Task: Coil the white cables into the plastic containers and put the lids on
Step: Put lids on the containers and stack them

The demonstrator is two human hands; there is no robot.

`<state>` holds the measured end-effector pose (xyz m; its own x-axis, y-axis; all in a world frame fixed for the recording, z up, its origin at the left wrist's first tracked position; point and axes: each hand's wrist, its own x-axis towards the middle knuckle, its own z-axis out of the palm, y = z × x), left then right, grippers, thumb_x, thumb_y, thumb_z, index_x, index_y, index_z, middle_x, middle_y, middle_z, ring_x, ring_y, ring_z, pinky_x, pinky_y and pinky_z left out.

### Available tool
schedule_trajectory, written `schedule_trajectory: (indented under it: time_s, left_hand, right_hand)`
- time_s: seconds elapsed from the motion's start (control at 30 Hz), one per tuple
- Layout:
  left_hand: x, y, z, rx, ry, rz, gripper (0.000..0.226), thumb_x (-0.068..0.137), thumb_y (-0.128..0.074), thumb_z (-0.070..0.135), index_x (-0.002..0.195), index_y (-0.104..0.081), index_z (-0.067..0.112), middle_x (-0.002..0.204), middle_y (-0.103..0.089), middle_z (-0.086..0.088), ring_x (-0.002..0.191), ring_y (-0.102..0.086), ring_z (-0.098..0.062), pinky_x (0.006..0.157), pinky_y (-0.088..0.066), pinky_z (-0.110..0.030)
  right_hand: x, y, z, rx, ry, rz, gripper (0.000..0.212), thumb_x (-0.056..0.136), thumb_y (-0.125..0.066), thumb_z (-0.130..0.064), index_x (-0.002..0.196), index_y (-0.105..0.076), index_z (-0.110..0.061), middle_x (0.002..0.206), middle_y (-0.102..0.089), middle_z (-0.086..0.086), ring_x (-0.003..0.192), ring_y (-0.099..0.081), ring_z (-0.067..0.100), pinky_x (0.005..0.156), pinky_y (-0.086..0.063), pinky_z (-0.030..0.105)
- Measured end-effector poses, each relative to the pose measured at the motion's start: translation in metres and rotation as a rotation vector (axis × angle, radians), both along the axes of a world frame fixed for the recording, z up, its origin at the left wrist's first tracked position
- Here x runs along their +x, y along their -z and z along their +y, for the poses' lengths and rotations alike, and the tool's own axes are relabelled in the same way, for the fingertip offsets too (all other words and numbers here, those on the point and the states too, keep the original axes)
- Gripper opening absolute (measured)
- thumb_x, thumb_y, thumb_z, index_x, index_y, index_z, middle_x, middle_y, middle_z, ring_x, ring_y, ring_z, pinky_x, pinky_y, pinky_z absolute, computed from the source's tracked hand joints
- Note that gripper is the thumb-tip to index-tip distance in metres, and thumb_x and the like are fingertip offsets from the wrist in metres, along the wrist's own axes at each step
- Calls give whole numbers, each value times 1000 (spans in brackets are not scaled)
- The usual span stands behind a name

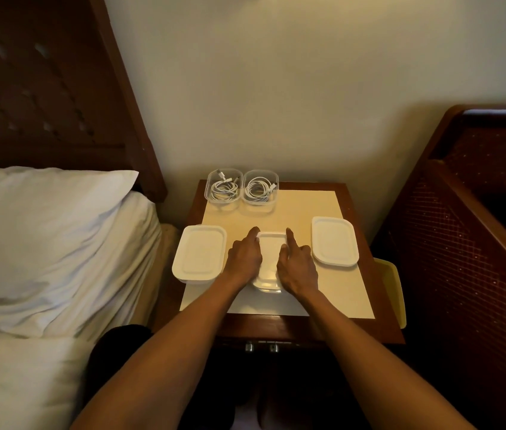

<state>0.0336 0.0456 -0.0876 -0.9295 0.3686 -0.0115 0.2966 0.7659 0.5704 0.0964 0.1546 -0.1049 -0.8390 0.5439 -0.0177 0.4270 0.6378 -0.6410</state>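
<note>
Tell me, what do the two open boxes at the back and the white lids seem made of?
Open boxes: probably clear, glossy plastic; the coiled cables show through their walls. White lids: likely opaque plastic with a smooth, dull finish; moulded raised rims suggest it.

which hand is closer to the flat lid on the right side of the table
Right. The right hand sits just left of the flat lid, pressing the middle container; the left hand is further off, on that container's other side.
</note>
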Motion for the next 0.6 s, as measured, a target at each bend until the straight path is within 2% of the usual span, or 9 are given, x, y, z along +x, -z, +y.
schedule_trajectory:
  time_s: [0.17,0.23,0.3,0.37,0.43,0.6]
  left_hand:
    - [1,-8,-6,12,-3,-87,44,107,-33,29,149,-33,18,141,-53,-18,127,-47,-40,100,-40,-42]
    - [5,-10,-9,7,-50,-138,48,105,-37,32,149,-32,14,142,-51,-19,129,-47,-40,103,-39,-43]
    - [11,-11,-14,-34,-54,-154,46,104,-38,33,142,-38,8,139,-53,-21,126,-49,-40,100,-40,-42]
    - [18,-11,-18,-93,-30,-134,40,105,-37,33,132,-44,5,133,-55,-21,120,-52,-39,94,-42,-41]
    - [24,-11,-22,-132,-19,-116,35,105,-35,31,126,-45,4,129,-56,-22,116,-54,-39,89,-42,-41]
    - [32,-17,-22,-151,-47,-116,31,105,-37,25,126,-44,3,127,-57,-23,113,-55,-41,87,-43,-42]
  right_hand:
    - [2,-2,1,-43,-2,-23,55,103,-26,-45,154,-8,-34,140,-46,16,124,-50,33,100,-43,46]
    - [4,-3,3,-96,38,-17,62,102,-31,-46,156,-7,-24,149,-39,16,132,-44,35,105,-39,46]
    - [4,-5,6,-158,74,-3,64,102,-36,-46,154,-16,-14,152,-36,16,135,-41,35,108,-36,45]
    - [6,-6,9,-222,108,42,55,101,-38,-44,143,-38,-9,143,-47,17,127,-49,34,103,-40,42]
    - [9,-9,10,-276,132,62,43,102,-40,-39,126,-51,-6,129,-57,16,115,-56,33,95,-44,40]
    - [16,-16,12,-339,153,21,26,103,-40,-28,111,-51,-6,116,-60,15,105,-56,32,87,-43,37]
